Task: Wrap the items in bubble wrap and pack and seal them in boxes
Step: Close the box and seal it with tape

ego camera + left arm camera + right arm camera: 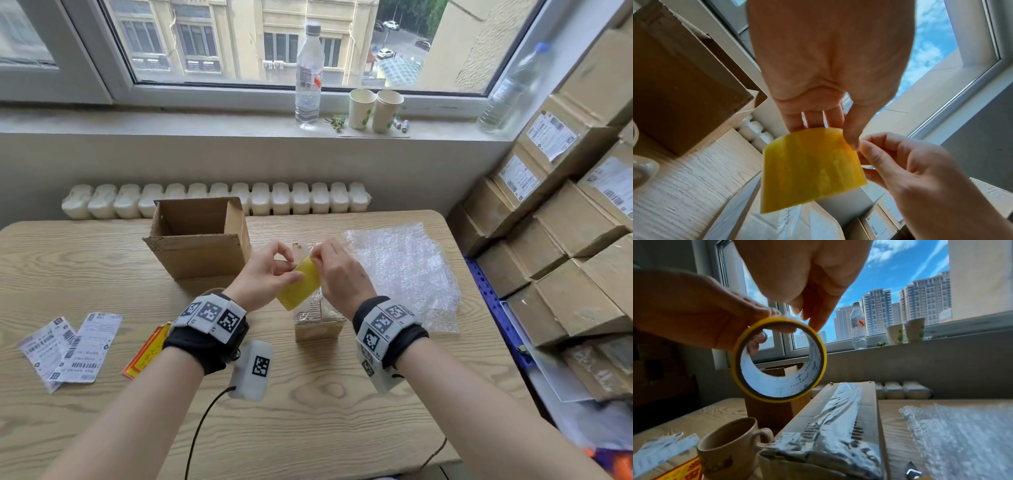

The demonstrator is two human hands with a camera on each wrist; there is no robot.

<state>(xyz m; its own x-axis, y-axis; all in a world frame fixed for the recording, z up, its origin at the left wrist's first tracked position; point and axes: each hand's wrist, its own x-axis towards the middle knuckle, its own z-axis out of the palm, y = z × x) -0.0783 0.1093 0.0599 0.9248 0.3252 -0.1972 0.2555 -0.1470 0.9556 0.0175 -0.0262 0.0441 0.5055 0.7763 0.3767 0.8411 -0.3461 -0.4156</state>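
Beyond the left hand stands the open cardboard box; directly under both hands lies a taped, closed box. The left hand grips the yellow tape roll, light and rigid, best held by its rim. The right hand pinches at the roll's top edge, probably the sticky, flimsy tape end.

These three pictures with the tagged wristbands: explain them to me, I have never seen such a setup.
No machine here: a person wears one camera on the head and one on each wrist. The head view looks down at both hands; the other two look along each hand. The left hand holds a yellow tape roll, and the right hand picks at its top edge. On the table lie an open box, a taped box, bubble wrap, a cup and labels.
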